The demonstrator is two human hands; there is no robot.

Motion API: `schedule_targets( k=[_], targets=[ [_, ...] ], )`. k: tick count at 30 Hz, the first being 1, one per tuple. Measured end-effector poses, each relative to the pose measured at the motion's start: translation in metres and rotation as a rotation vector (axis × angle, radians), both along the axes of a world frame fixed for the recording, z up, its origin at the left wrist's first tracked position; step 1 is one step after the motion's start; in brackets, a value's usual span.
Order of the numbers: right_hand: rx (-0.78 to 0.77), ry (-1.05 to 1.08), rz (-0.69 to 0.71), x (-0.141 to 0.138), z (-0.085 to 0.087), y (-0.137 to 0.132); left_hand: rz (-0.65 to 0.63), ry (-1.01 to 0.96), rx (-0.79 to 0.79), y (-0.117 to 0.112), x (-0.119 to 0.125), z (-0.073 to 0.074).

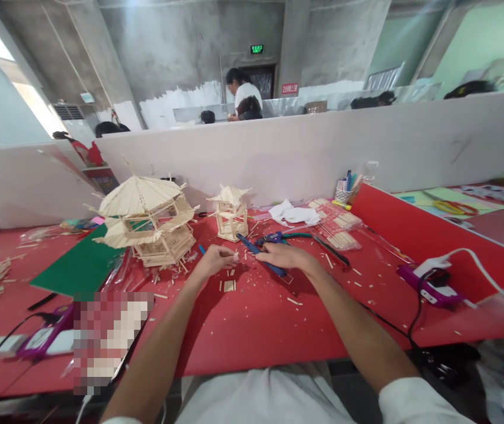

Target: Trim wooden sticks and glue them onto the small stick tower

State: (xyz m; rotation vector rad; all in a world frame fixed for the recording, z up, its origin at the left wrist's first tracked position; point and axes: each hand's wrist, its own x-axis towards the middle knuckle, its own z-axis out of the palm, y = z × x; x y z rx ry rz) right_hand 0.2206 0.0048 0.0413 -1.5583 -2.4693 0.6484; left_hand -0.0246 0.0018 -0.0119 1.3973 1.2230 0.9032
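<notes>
My left hand [216,258] is pinched closed on a small wooden stick piece over the red table [252,318]. My right hand [285,257] is closed around blue-handled cutters [256,250], whose tip points toward the left fingers. A small bundle of cut sticks [229,285] lies just below my left hand. Behind the hands stands a small stick pavilion [231,215], and to its left a large two-tier stick pavilion [148,221].
A green sheet [79,265] lies left of the large model. Bagged sticks [338,227], a white cloth [293,214] and a pen cup [344,191] are at the back right. Purple glue guns [428,288] [43,338] with cords sit at both sides. People work beyond the white divider [278,153].
</notes>
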Motion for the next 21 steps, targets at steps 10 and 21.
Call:
schedule_targets(
  k=[10,21],
  targets=[
    [-0.154,0.237,0.098,0.0,0.0,0.003,0.0,-0.061,0.079,-0.008,0.003,0.011],
    [-0.111,0.224,0.1,-0.013,-0.005,-0.002,-0.087,-0.085,0.074,-0.015,0.009,0.016]
  ],
)
